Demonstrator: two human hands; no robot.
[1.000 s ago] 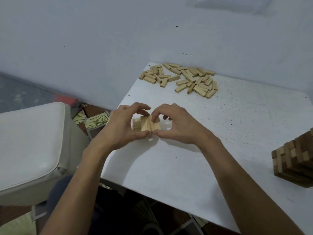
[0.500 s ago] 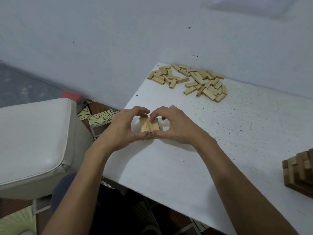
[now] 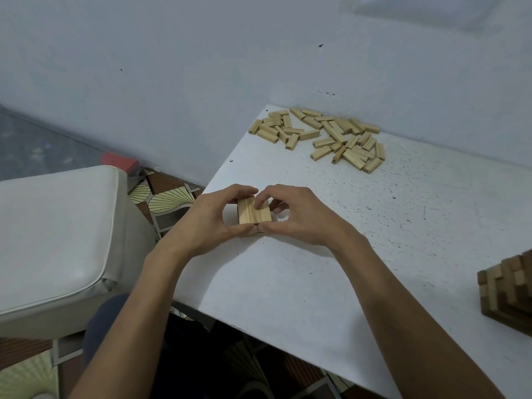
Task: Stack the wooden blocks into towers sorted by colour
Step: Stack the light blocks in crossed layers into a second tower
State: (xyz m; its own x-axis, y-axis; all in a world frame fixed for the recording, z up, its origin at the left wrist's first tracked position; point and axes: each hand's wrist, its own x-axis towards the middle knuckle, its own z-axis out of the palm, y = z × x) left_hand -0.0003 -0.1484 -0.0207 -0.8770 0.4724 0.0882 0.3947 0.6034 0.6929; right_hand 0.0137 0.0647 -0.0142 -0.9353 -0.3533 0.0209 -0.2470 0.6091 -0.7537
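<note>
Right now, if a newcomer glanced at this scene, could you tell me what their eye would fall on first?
Most likely the two hands at the near left of the white table: the left hand and right hand pinch a low stack of pale blocks between them. Next comes the heap of loose pale blocks at the far corner by the wall, then the darker tower cut off at the right edge.

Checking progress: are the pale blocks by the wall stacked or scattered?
Scattered: the pale blocks lie at all angles in a loose heap on the table.
</note>
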